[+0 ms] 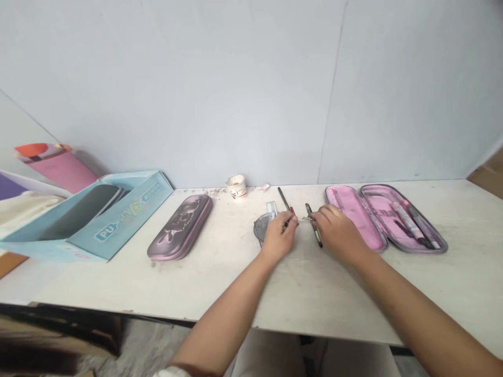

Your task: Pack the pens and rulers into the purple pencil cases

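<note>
Table (220, 283), pale and scuffed, carries an oblong pink-lined pencil case (383, 209), lying open beside your right hand (340, 229). Near your right fingertips lies a slim black pen (317, 235). Your left hand (280, 234) and right pinch opposite ends of a small, dark-and-pale patterned stick (307, 218) between them.

A table (220, 288) stands against the wall (220, 89). At far left, a box (129, 220) sits on it, with a case (86, 209) inside. Next rightward lies a pencil case (179, 228). A cup (236, 187) stands near the wall, between that case and the left hand (280, 235). A small strip (307, 218) and a pen (318, 236) are between left hand and right hand (340, 230). Rightmost, markers (411, 222) lie inside a second pencil case (439, 243).
</note>
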`<act>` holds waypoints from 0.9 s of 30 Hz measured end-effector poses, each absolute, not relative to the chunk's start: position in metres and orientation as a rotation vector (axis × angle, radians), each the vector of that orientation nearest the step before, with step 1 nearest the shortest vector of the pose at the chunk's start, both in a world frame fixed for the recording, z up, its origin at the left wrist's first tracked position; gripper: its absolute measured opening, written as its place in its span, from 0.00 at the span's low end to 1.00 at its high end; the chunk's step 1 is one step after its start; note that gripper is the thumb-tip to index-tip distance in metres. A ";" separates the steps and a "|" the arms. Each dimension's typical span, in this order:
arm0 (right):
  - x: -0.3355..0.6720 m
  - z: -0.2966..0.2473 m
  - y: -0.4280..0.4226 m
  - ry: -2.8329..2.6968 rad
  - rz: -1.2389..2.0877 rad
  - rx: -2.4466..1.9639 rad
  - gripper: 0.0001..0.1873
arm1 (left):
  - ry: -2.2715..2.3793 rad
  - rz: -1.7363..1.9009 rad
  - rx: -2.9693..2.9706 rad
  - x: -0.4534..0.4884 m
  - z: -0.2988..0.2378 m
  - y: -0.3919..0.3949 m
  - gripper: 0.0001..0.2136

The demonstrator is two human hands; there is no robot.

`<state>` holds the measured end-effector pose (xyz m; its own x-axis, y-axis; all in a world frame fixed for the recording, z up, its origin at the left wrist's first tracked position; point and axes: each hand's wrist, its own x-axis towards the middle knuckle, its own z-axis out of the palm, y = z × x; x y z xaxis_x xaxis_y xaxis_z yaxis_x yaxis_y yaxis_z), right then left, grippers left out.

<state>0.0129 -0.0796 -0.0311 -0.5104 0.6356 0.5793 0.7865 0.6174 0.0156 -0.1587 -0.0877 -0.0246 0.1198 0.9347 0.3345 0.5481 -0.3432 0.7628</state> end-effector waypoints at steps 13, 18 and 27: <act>0.037 -0.028 -0.067 -2.145 -0.557 -1.211 0.11 | 2.178 0.693 2.297 -0.237 -0.023 0.041 0.11; 0.037 -0.029 -0.063 -2.120 -0.553 -1.202 0.11 | 2.237 0.625 2.321 -0.230 -0.033 0.063 0.13; 0.034 -0.033 -0.062 -2.097 -0.399 -1.179 0.11 | 1.497 0.856 1.795 -0.209 0.008 0.022 0.09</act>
<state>0.0336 -0.0624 -0.0326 -0.3510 0.6274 0.6951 0.8389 0.5405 -0.0642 -0.2094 0.0220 0.0084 0.1384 0.9872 0.0794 0.5697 -0.1450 0.8090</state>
